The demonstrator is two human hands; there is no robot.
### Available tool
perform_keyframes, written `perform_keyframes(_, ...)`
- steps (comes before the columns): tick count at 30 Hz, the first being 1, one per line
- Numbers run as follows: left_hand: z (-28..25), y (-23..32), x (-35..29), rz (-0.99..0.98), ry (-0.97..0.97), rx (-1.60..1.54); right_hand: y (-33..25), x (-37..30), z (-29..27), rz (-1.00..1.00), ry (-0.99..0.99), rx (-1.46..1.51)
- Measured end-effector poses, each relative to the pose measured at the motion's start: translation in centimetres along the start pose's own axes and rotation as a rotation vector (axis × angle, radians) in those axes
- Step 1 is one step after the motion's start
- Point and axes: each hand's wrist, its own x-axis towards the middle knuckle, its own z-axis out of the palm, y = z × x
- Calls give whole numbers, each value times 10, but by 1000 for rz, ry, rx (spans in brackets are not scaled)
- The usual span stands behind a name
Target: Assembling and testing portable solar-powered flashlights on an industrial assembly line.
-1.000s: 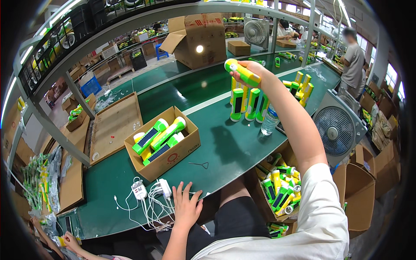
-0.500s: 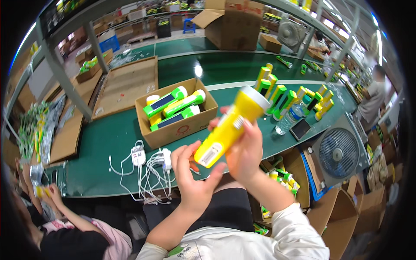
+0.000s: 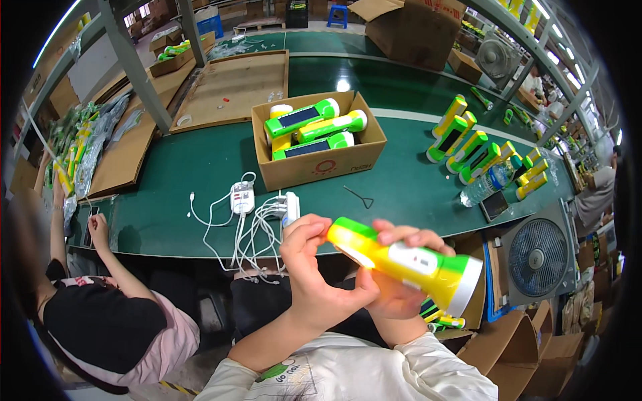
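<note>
Head view — flashlight (image 3: 391,257) gripped in right hand (image 3: 396,302), tail at left hand (image 3: 317,284), fingers curled, hold unclear — yellow-green body, white rim.

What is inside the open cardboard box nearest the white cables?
In this cardboard box lie green-and-yellow flashlights, two showing dark solar panels. Anything beneath them cannot be seen, because they cover it.

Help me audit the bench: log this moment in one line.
right hand: holding yellow-green flashlight | left hand: at its tail end | open carton: solar flashlights inside
</note>
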Motion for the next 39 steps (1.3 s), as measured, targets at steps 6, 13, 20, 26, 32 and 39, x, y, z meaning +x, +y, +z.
perform_keyframes(6, -22, -3, -2, -329, 87, -398, -5, 21, 23, 282, 475, 309)
perform_keyframes(13, -30, -26, -2, -660, 216, -973, -5, 15, 34, 462, 605, 320)
perform_keyframes(20, -36, -32, -7, -810, 269, -1198, -5, 17, 43, 497, 647, 242)
perform_keyframes(26, -34, -30, -9, -848, 338, -1366, -4, 17, 40, 531, 640, 168)
perform_keyframes(32, -41, -33, -6, -628, 251, -1113, 0, 12, 33, 669, 668, 22)
perform_keyframes(39, -43, -36, 2, -770, 314, -1283, -1, -2, 35, 621, 565, -129)
